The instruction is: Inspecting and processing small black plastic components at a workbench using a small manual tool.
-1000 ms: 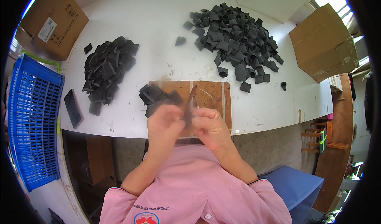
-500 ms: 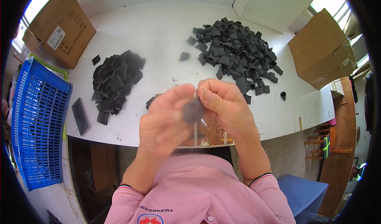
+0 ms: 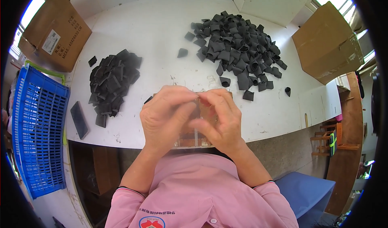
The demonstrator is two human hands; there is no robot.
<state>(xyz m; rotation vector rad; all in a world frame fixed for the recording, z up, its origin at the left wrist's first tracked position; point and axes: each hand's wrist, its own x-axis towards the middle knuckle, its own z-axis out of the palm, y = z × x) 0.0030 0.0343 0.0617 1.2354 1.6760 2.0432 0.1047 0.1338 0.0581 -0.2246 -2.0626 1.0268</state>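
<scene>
Over the table's front edge, my left hand point(image 3: 165, 117) and my right hand point(image 3: 221, 117) face each other with curled fingers, fingertips meeting at the top. Between them is a small dark grey piece point(image 3: 191, 114), soft-looking, blurred and largely covered by the fingers. Both hands seem to grip it, the right by its upper edge, though the exact hold is smeared by motion. Below them a brown taped block or box point(image 3: 186, 142) lies at the table edge, mostly hidden. Another dark piece point(image 3: 148, 99) shows beside my left hand.
Flat dark grey pieces form a pile point(image 3: 113, 82) at left; a larger pile of rolled, tube-like ones point(image 3: 238, 46) lies back right. A phone point(image 3: 79, 120) and blue basket point(image 3: 40, 131) are at left. Cardboard boxes point(image 3: 56, 34) flank the white table point(image 3: 161, 34); a blue stool point(image 3: 303, 191) stands lower right.
My hands have turned inward and my right hand has lowered, its thumb now apart from the index finger. The dark piece, plainer before, is now mostly covered.
</scene>
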